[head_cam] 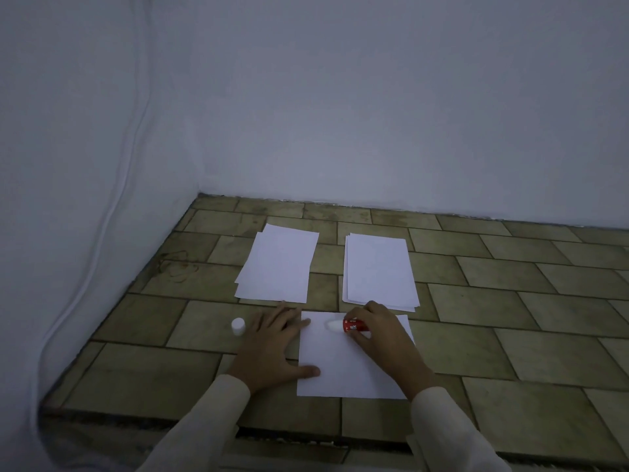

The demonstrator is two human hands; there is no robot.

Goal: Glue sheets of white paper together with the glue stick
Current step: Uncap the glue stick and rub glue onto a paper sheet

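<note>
One white sheet (343, 366) lies on the tiled surface right in front of me. My left hand (272, 345) rests flat, fingers spread, with a fingertip and thumb on the sheet's left edge. My right hand (381, 332) grips a red glue stick (350, 326) lying nearly sideways, its white tip on the sheet's upper part. The glue stick's white cap (238, 326) stands on the tiles left of my left hand. Two small stacks of white paper lie farther back: the left stack (277, 267) and the right stack (379, 270).
The tiled surface (510, 301) meets a white wall at the back and a white draped cloth (85, 233) on the left. Its front edge (306, 434) runs just below my wrists.
</note>
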